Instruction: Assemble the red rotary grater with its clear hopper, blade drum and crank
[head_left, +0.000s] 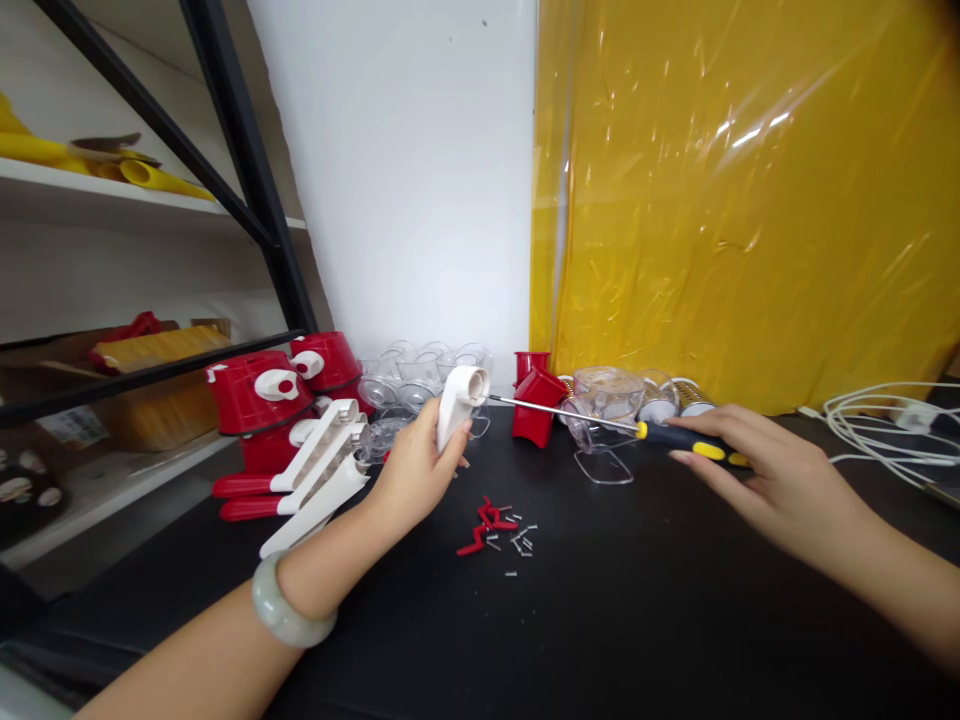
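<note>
A white plastic crank handle part point(454, 402) is gripped in my left hand point(415, 455), its round hollow end upward. My right hand point(769, 475) holds a screwdriver point(679, 440) by its dark blue and yellow handle. The steel shaft points left, and its tip is close to the round end of the white part; whether they touch I cannot tell. Below on the black table lie small red plastic pieces point(480, 535) and several loose screws point(523, 540).
White arms with red grips point(300, 480) lie at left, before stacked red housings point(259, 390). Clear plastic cups point(420, 370) line the wall. A red hopper piece point(536, 405), more clear parts point(604, 400) and metal drums point(686, 395) stand behind. White cables point(870, 420) lie coiled at right.
</note>
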